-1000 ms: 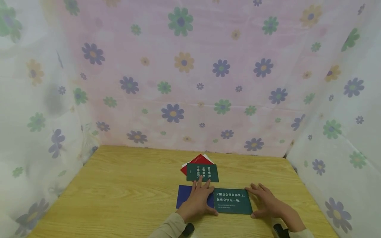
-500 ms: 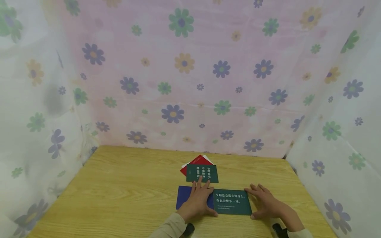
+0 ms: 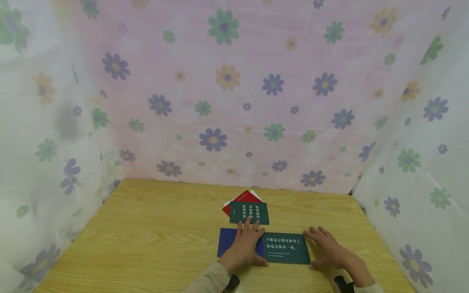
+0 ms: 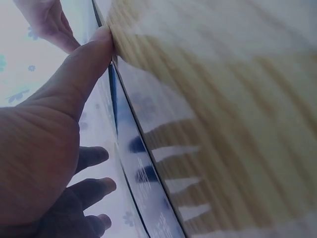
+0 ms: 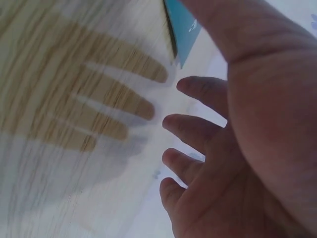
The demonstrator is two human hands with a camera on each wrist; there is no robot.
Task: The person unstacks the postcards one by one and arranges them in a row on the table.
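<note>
A dark green card [image 3: 287, 248] with white printed characters lies flat on the wooden table, its left edge against a blue card [image 3: 226, 241]. My left hand [image 3: 242, 247] spreads over the blue card, fingers extended, and hides much of it. Its thumb [image 4: 94, 57] reaches the near edge where the two cards meet. On the other side, my right hand [image 3: 327, 249] is at the green card's right edge, with index fingertip at the far corner and thumb at the near corner. In the right wrist view, the remaining fingers [image 5: 193, 131] extend past a corner of the green card [image 5: 182, 25].
Beyond the left fingertips lies a fanned pile: another green card [image 3: 237, 212] on top, a red card [image 3: 246, 196] beneath, and a white corner [image 3: 256, 195] behind. Flower-patterned cloth [image 3: 183, 138] encloses the table [image 3: 154, 228] at the back and both sides.
</note>
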